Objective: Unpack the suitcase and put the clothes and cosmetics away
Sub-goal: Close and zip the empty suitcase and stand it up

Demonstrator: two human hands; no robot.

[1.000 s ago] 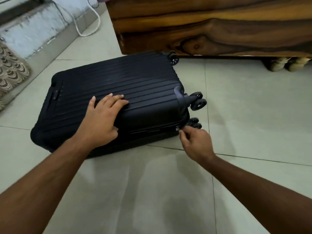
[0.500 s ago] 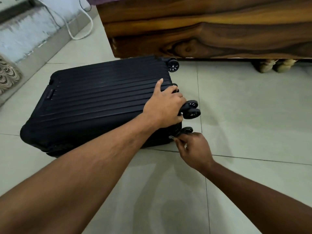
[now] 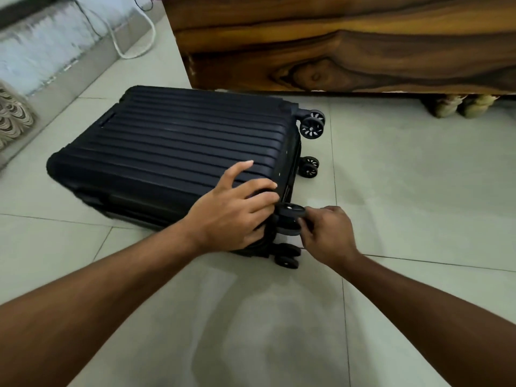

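Observation:
A dark navy ribbed hard-shell suitcase point(image 3: 173, 146) lies flat and closed on the tiled floor, its wheels pointing right. My left hand point(image 3: 231, 216) rests on its near right corner, fingers spread over the shell and its edge. Just right of it, my right hand point(image 3: 326, 236) has its fingers curled and pinches at the zip line behind the near upper wheel point(image 3: 290, 216). The zipper pull itself is hidden by my fingers and the wheel. No clothes or cosmetics are visible.
A large dark wooden furniture panel point(image 3: 335, 46) stands close behind the suitcase, with two pale objects point(image 3: 460, 107) under its right end. A white cable point(image 3: 134, 48) loops on the floor at back left, and a patterned mat point(image 3: 14, 118) lies at the left edge.
My left hand slid from the middle of the lid to the wheel-end corner. My right hand, pinching the zipper pull, moved round that corner to beside the wheel. The suitcase turned slightly.

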